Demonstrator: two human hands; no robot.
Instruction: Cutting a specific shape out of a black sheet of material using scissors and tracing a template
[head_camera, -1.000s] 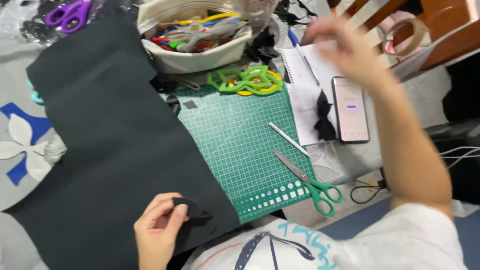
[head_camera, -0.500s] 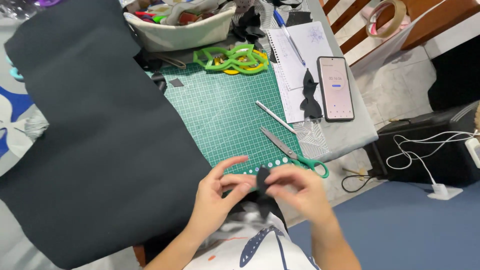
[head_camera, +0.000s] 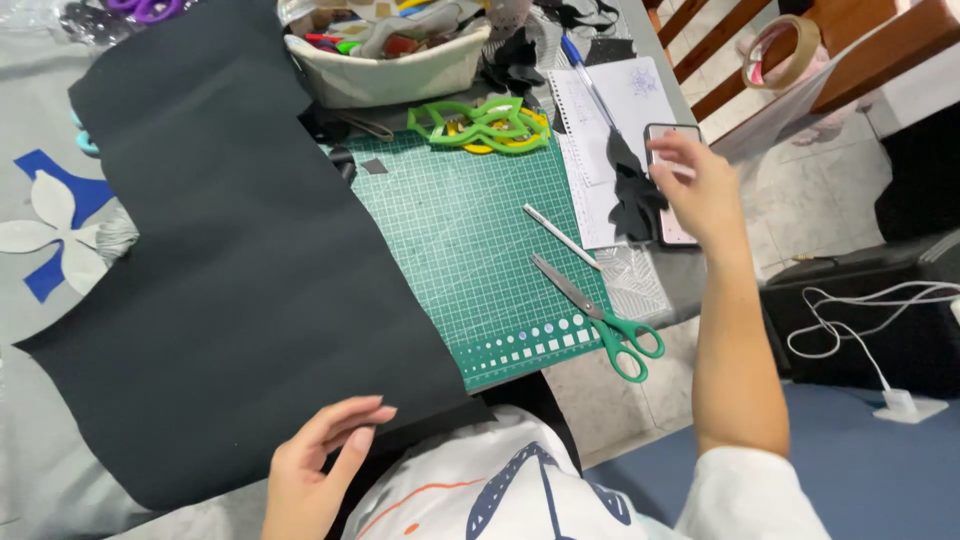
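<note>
the left hand (head_camera: 318, 462) lay flat, fingers loosely spread and pinching nothing, on the near edge of the large black sheet of felt (head_camera: 230, 270), which covered the left of the worktop and ran long from far to near. the right hand (head_camera: 700, 190) reached far right, its grip open with fingers relaxed, resting on the flat smartphone (head_camera: 672, 185), just right of a small black felt cut-out (head_camera: 632, 195). the green-handled scissors (head_camera: 595, 315) lay between the hands on the green cutting mat (head_camera: 460, 240), nearer the right hand, blades pointing far-left.
</note>
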